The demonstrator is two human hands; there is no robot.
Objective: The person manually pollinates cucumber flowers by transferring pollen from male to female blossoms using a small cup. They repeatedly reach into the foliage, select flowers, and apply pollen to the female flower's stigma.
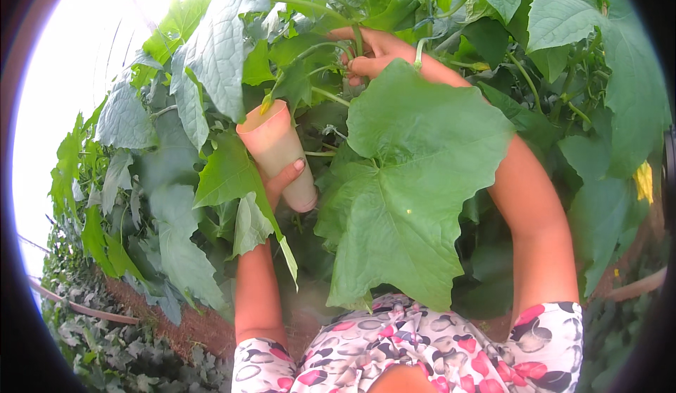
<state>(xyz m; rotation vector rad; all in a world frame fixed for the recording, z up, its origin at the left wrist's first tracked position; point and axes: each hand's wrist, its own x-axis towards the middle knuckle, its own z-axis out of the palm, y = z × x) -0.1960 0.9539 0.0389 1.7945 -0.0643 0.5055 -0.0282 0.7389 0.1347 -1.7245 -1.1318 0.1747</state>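
Note:
My left hand (285, 179) holds a tall, pale plastic cup (280, 155), its thumb across the cup's side. The cup leans with its rim up to the left, and a small yellow flower (266, 103) hangs at that rim. Higher up, my right hand (367, 57) has its fingers bent around a green vine stem (358, 41), beside a thin curved stalk. Whether its fingertips pinch anything small cannot be made out. A broad green leaf (412, 181) covers part of my right forearm, and leaves partly hide my left hand and wrist.
Dense cucumber-like vines with large leaves (216, 49) surround both arms. Strings run up among the stems at the top. A yellow flower (643, 181) hangs at the far right. Brown soil (174, 335) and low plants lie below left, beside a curved pipe or rail (84, 308).

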